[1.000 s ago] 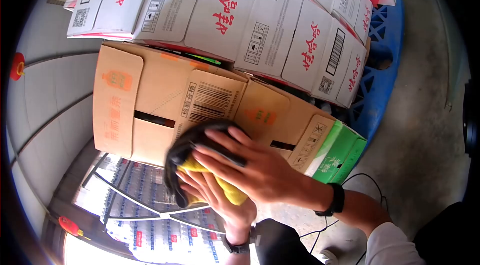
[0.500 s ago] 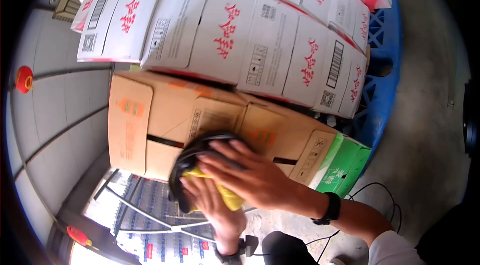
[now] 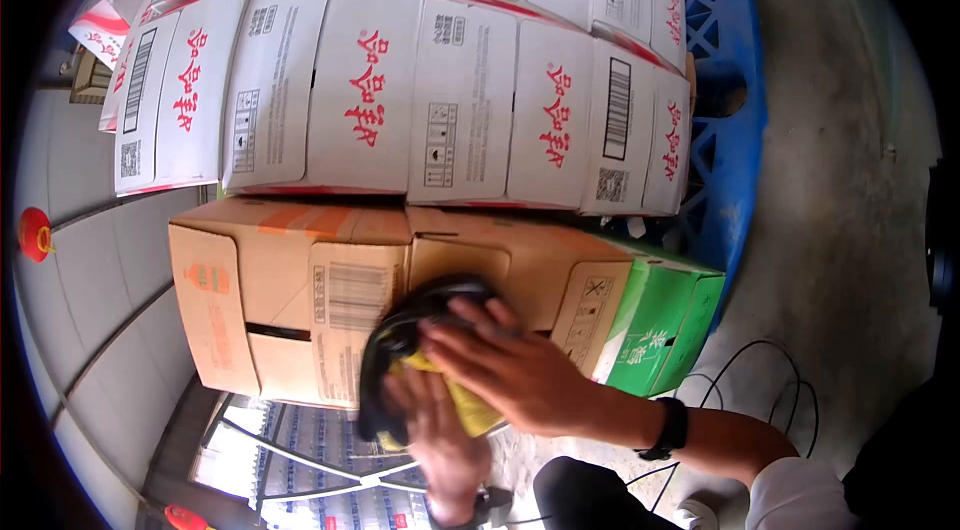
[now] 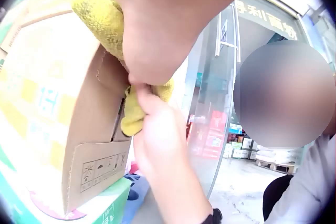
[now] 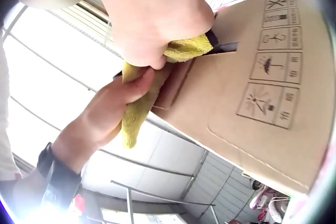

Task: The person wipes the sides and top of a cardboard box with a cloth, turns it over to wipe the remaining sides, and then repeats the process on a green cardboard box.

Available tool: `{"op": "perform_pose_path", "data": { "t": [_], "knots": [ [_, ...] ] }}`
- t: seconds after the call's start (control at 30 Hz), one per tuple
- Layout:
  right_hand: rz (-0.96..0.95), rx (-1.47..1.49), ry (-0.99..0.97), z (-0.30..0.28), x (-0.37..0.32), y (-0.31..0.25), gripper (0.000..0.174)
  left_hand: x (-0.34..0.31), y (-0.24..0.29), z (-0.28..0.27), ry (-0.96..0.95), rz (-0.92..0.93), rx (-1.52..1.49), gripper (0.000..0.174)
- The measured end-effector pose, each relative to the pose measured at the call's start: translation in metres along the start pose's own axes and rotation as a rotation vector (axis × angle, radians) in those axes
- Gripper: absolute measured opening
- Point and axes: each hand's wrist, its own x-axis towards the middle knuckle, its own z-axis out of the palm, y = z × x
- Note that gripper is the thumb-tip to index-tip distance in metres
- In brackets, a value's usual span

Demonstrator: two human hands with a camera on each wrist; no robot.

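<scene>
Both hands are together at the front of a brown carton (image 3: 285, 275). Between them is a yellow terry cloth (image 5: 137, 103) with a black, smooth, curved item (image 3: 378, 370) around it; its kind does not show. My right hand (image 3: 515, 370) lies over the top of the black item, thumb and fingers gripping the cloth in the wrist views. My left hand (image 3: 440, 440), blurred in the head view, is lower; its thumb (image 5: 139, 87) presses over a fold of the cloth. Part of the cloth is hidden behind the hands.
White cartons (image 3: 360, 90) with red lettering are stacked behind on a blue pallet (image 3: 735, 180). A green carton (image 3: 660, 330) adjoins the brown one at right. Black cable (image 3: 800, 370) loops on the concrete floor. A person (image 4: 310, 176) is beside a glass door (image 4: 215, 108).
The head view has shifted. Relative to the brown carton's barcode, both hands with the cloth and black item have moved right. The left fingers, clearer earlier, are now blurred over the cloth.
</scene>
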Motion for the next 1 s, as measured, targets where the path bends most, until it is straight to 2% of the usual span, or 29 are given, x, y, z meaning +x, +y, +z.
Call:
{"op": "perform_pose_path", "data": {
  "t": [0.07,0.17,0.23,0.3,0.4,0.43,0.5,0.57,0.63,0.7,0.83,1.0],
  "knots": [
    [-0.035,0.036,-0.009,-0.013,0.022,0.003,0.051,0.007,0.0,-0.009,-0.02,-0.049,0.021,0.069],
    [-0.062,0.0,0.083,-0.024,0.044,0.022,0.05,0.041,0.016,0.01,0.164,-0.022,0.073,0.072],
    [-0.033,0.01,0.097,-0.029,0.039,0.034,0.052,0.053,0.028,0.02,0.202,-0.024,0.063,0.073],
    [0.03,-0.021,0.1,-0.027,0.027,0.036,0.054,0.051,0.033,0.019,0.118,-0.014,0.083,0.073],
    [0.16,0.02,0.112,-0.023,0.003,0.019,0.058,0.036,0.025,0.016,0.043,0.116,-0.028,0.062],
    [0.156,0.02,0.124,-0.014,-0.004,0.012,0.058,0.03,0.026,0.009,0.014,0.115,-0.035,0.057],
    [0.148,0.013,0.154,0.008,-0.018,-0.002,0.059,0.007,0.012,0.003,-0.053,0.082,0.003,0.059],
    [0.079,0.094,0.086,0.013,-0.011,-0.012,0.055,-0.008,-0.003,0.0,-0.066,-0.016,-0.046,0.067],
    [0.065,0.173,0.045,0.002,0.01,-0.013,0.052,-0.001,-0.001,-0.011,-0.058,-0.042,0.07,0.068],
    [-0.046,0.001,0.154,0.0,0.026,0.006,0.051,0.018,0.005,-0.01,0.055,-0.011,0.019,0.069],
    [0.051,0.046,0.236,-0.023,0.028,0.024,0.062,0.053,0.029,0.001,0.113,0.056,-0.033,0.069],
    [0.115,0.088,0.197,0.002,-0.014,0.012,0.06,0.01,0.019,0.015,0.017,0.075,-0.096,0.064]
  ]
}}
